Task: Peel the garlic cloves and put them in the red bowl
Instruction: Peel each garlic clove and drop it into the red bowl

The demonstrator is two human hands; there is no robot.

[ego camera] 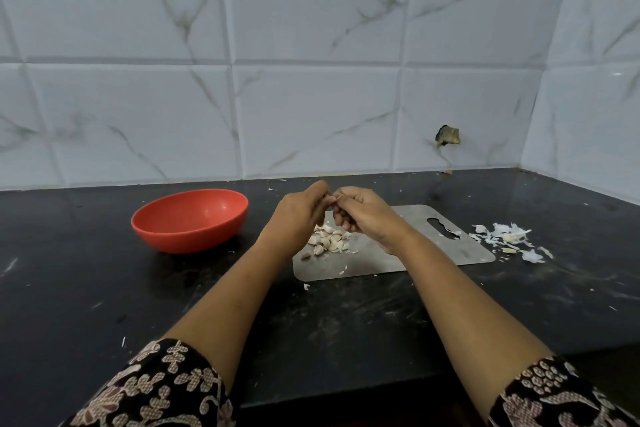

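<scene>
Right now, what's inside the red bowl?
Nothing visible in the red bowl: the inner wall that shows is bare. Its near rim hides part of the bottom, so cannot confirm empty.

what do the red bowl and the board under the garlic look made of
The red bowl: probably plastic, uniform colour with soft highlights. The board: apparently stainless steel, thin, dull grey with a brushed sheen and cut-out handle.
</scene>
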